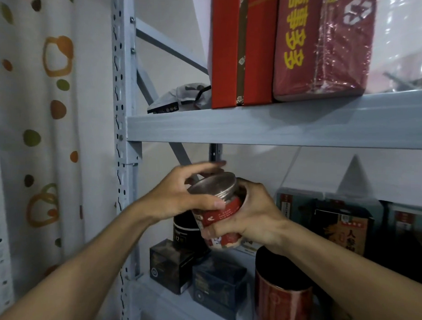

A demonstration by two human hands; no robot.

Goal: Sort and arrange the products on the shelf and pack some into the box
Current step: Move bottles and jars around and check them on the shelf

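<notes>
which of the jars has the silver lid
The red-labelled jar gripped by the left hand and right hand. The black jar behind it and the big red canister nearer the camera show only dark tops.

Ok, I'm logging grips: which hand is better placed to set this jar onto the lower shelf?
Right, probably. The right hand wraps the jar round its body, carrying it; the left hand only grips the lid.
</notes>
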